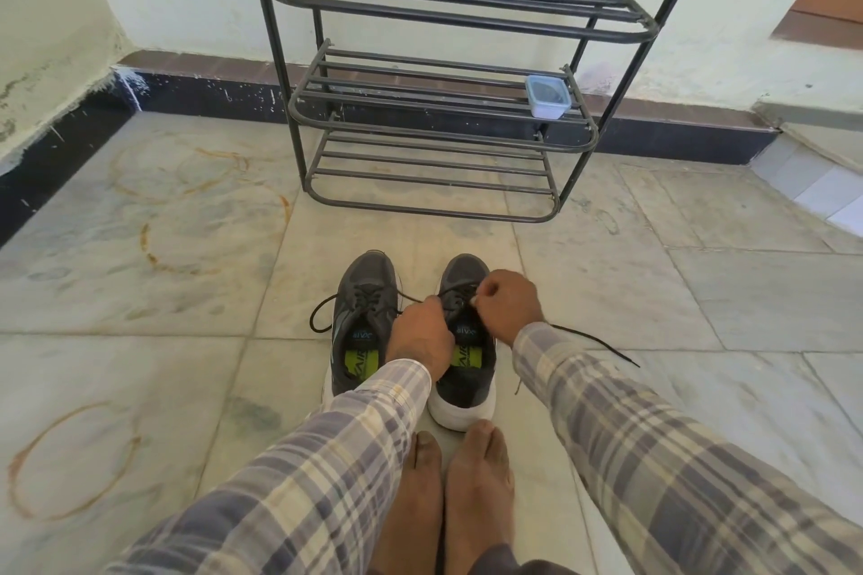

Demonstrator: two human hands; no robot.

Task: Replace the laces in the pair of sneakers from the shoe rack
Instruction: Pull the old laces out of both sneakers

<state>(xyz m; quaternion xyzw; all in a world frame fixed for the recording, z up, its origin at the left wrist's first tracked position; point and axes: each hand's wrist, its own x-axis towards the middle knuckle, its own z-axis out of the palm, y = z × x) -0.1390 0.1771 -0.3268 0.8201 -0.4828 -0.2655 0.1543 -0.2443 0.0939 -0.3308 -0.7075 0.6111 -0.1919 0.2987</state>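
**Floor work: old lace coming out of the right sneaker**

Pale marble floor (140,294) carries everything, with the black shoe rack (448,23) against the far wall and a small plastic tub (548,96) on one of its shelves. The pair stands side by side just beyond your bare feet (476,481), toes pointing far and heels near, so each shoe's long axis runs away from you.

Both your hands are on the right sneaker (467,275). Your left hand (422,332) has its fingers curled down over the throat, gripping the shoe. Whether it also holds lace is hidden behind the back of the hand. Your right hand (506,299) sits a little farther up the eyelets, fingers curled and pinching the lace (597,343).

That lace's free end trails off to the right and near, passing under your right wrist. So the slack lies on your right hand's side, and that hand looks best placed to draw it out across the shoe. The left sneaker (369,280) is still laced, one end looping out to its left.
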